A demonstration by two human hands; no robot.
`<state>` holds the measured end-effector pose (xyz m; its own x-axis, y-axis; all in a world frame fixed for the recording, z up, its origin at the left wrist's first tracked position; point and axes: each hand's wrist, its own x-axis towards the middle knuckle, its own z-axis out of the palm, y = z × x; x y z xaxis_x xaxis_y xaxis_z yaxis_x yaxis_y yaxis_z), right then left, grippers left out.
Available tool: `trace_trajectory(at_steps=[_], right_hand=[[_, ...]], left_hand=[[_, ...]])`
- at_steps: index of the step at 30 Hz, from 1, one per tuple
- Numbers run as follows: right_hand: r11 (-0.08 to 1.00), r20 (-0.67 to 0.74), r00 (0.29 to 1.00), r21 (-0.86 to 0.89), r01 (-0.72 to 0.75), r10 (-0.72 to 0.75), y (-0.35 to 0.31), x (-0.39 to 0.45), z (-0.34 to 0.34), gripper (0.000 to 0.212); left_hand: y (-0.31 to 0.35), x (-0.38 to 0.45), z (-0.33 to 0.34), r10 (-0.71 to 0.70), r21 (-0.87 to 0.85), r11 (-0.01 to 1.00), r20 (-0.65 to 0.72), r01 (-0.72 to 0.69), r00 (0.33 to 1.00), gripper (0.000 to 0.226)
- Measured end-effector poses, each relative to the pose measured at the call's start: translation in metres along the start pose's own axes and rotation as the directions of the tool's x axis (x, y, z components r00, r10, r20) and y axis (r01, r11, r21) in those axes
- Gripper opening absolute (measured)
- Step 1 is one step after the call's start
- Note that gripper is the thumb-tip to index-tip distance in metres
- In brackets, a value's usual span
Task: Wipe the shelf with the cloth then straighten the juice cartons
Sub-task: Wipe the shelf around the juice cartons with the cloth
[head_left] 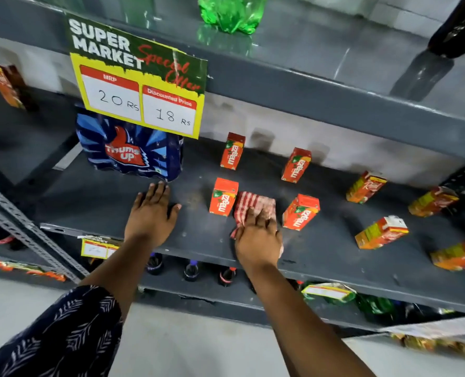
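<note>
A big sign (137,77) hangs at 11 o'clock. It says SUPER MARKET, Special Offer, MRP 20 Rs, Discounted Price 18 Rs. Under it sits a blue pack (129,152) that says Thums Up.

Four orange cartons (224,196) say maaza. They stand on the grey shelf (321,248), near the middle. More cartons (381,232) lie tipped over at 3 o'clock; I can read "Real" on one of them.

My left hand (151,210) lies flat on the shelf, fingers open and spread, holding nothing. Its fingertips almost reach the blue pack.

My right hand (258,235) presses down flat on the red and white cloth (253,204), fingers stretched out on top of it. The cloth is on the shelf between two maaza cartons, touching the left one.

My left sleeve (62,336) is dark with white leaves.
</note>
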<state>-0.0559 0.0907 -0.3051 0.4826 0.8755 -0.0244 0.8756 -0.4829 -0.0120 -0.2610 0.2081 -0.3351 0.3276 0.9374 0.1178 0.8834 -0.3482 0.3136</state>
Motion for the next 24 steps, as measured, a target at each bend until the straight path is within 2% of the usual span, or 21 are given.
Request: trace_trajectory(at_steps=[5, 10, 12, 15, 18, 20, 22, 24], right_hand=[[0.996, 0.054, 0.997, -0.07, 0.051, -0.047, 0.012, -0.046, -0.003, 0.051], [0.99, 0.055, 0.993, -0.093, 0.106, -0.102, 0.026, -0.096, -0.009, 0.06], [0.991, 0.064, 0.991, -0.044, 0.123, -0.12, 0.034, -0.121, -0.013, 0.057], [0.988, 0.135, 0.982, 0.101, 0.118, -0.131, 0.046, -0.16, -0.016, 0.039], [0.96, 0.182, 0.972, 0.263, 0.096, -0.148, 0.053, -0.18, -0.017, 0.037], [0.951, 0.231, 0.96, 0.297, 0.087, -0.159, 0.046, -0.181, -0.03, 0.033], [0.944, 0.237, 0.947, 0.298, 0.141, -0.217, 0.03, -0.172, -0.048, 0.034], [0.923, 0.187, 0.937, 0.308, 0.23, -0.296, 0.006, -0.158, -0.071, 0.028]], left_hand=[[-0.001, -0.002, -0.001, 0.009, 0.017, 1.0, -0.01, -0.009, 1.0, 0.064], [0.0, -0.005, -0.003, 0.017, 0.046, 0.999, -0.002, -0.017, 1.0, 0.064], [0.001, -0.006, -0.004, 0.016, 0.054, 0.998, 0.006, -0.016, 1.0, 0.065], [0.001, -0.008, -0.006, 0.01, 0.063, 0.998, 0.021, -0.011, 1.0, 0.066], [-0.002, -0.012, -0.011, -0.028, 0.027, 0.999, 0.015, 0.028, 0.999, 0.066], [-0.01, -0.015, -0.015, -0.047, 0.002, 0.999, -0.016, 0.047, 0.999, 0.064], [-0.021, -0.018, -0.02, -0.046, 0.024, 0.999, -0.021, 0.047, 0.999, 0.064], [-0.032, -0.02, -0.025, -0.045, 0.054, 0.997, -0.014, 0.046, 0.999, 0.065]])
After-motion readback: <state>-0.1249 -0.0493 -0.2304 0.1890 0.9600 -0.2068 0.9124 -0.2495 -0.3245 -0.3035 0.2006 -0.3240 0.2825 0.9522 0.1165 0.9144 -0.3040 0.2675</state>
